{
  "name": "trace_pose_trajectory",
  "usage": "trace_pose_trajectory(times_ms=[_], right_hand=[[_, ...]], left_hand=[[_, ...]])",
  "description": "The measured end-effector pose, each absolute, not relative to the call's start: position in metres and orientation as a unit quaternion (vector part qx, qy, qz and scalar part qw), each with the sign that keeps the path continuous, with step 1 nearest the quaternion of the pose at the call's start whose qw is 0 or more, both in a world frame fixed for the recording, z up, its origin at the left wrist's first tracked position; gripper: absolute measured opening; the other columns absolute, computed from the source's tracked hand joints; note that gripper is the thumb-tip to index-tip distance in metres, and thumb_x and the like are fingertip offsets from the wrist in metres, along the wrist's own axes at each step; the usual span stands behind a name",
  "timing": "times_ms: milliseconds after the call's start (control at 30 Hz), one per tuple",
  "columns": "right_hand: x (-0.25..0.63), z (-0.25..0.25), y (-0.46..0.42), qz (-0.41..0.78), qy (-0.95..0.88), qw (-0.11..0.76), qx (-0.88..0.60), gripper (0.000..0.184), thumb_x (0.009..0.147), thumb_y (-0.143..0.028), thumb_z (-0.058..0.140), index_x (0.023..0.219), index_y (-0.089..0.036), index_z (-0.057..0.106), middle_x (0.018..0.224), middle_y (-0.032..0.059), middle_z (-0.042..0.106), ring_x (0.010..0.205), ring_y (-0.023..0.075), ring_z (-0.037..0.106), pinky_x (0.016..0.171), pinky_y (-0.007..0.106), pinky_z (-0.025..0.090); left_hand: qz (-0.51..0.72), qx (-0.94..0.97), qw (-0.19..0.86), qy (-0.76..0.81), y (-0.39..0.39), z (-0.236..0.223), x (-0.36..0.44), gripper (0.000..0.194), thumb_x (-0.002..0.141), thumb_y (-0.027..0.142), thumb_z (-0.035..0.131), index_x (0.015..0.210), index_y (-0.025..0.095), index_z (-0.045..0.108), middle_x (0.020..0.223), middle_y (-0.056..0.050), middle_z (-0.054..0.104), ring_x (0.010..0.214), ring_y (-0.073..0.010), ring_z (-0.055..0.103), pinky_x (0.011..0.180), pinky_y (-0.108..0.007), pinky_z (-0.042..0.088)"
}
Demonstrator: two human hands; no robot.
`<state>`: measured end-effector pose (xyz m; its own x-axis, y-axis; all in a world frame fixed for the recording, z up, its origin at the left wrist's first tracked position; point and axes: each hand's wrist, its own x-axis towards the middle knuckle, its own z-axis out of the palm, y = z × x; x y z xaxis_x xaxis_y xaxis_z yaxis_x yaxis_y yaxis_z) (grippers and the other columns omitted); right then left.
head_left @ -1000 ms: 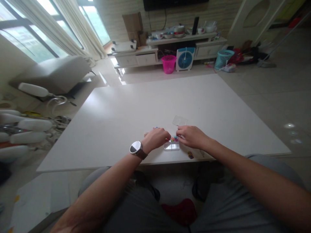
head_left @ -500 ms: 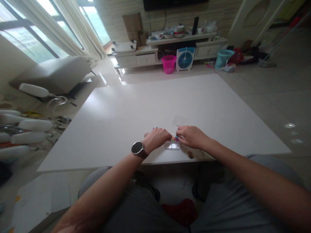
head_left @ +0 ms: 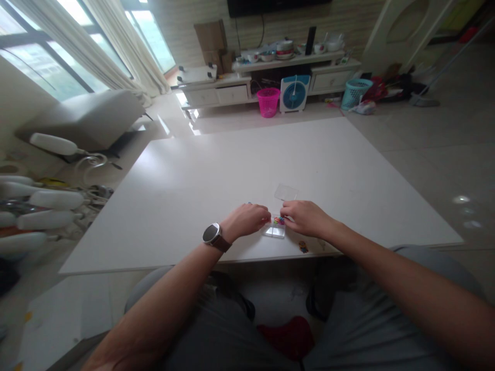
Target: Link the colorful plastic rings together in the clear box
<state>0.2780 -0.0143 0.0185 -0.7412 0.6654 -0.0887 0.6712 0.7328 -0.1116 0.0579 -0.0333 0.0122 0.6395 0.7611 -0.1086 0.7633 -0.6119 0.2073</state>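
The left hand [head_left: 251, 218], a round-faced watch with a brown strap [head_left: 212, 235] at its wrist, has its fingers curled toward the near part of a white worktop [head_left: 216, 170]. Just beyond its fingertips, between the two hands, sits a clear plastic box with compartments [head_left: 274, 231], small multicoloured pieces [head_left: 278, 220] in its far part. The right hand [head_left: 303, 214] bends in from the other side, fingertips beside those pieces. Whether either hand's fingers are closed on something cannot be told. A clear, flat rectangular sheet [head_left: 286, 191] lies just past the right hand. The step in hand appears to be fine finger work at the box; the next move probably calls for light, precise fingertips and a steady box.
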Motion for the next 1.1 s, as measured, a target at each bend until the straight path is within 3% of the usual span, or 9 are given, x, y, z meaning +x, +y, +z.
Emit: trace_pose_trajectory(times_ms=[200,500,700,867,1100], right_hand=[[0.278,0.018,-0.013,-0.069,0.929,0.026,0.362,0.018,0.091,-0.026,0.051,0.085,-0.02,0.066,0.09,0.0044,0.065,0.076,0.0162,0.059,0.06,0.028,0.029],[0.28,0.015,-0.013,-0.063,0.933,0.005,0.353,0.018,0.091,-0.026,0.049,0.084,-0.02,0.065,0.088,0.0038,0.064,0.075,0.0158,0.057,0.06,0.028,0.028],[0.279,0.017,-0.014,-0.061,0.932,0.013,0.358,0.018,0.09,-0.025,0.05,0.082,-0.019,0.065,0.088,0.0039,0.065,0.075,0.0161,0.059,0.059,0.029,0.028],[0.277,0.019,-0.014,-0.066,0.931,0.021,0.359,0.019,0.091,-0.025,0.049,0.083,-0.019,0.065,0.089,0.0048,0.065,0.075,0.0163,0.059,0.06,0.029,0.029],[0.276,0.017,-0.015,-0.084,0.932,-0.018,0.352,0.022,0.095,-0.034,0.049,0.099,-0.019,0.066,0.1,0.0075,0.066,0.092,0.0203,0.06,0.072,0.029,0.039]], left_hand=[[-0.008,0.894,0.124,0.43,-0.035,0.007,0.061,0.024,0.093,0.022,0.047,0.09,0.019,0.07,0.096,-0.008,0.071,0.083,-0.0185,0.067,0.073,-0.028,0.048],[0.006,0.89,0.132,0.436,-0.032,0.001,0.059,0.027,0.093,0.023,0.047,0.105,0.023,0.071,0.099,-0.007,0.072,0.088,-0.0189,0.068,0.077,-0.029,0.049],[-0.004,0.896,0.124,0.426,-0.033,0.003,0.06,0.025,0.092,0.023,0.046,0.085,0.019,0.07,0.09,-0.007,0.071,0.081,-0.0189,0.067,0.072,-0.029,0.048],[-0.012,0.895,0.12,0.43,-0.034,0.004,0.061,0.026,0.092,0.023,0.045,0.08,0.017,0.068,0.087,-0.009,0.07,0.077,-0.018,0.066,0.069,-0.027,0.047],[0.007,0.889,0.151,0.432,-0.031,0.006,0.059,0.024,0.091,0.024,0.048,0.087,0.019,0.071,0.089,-0.007,0.071,0.081,-0.0178,0.066,0.074,-0.028,0.048]])
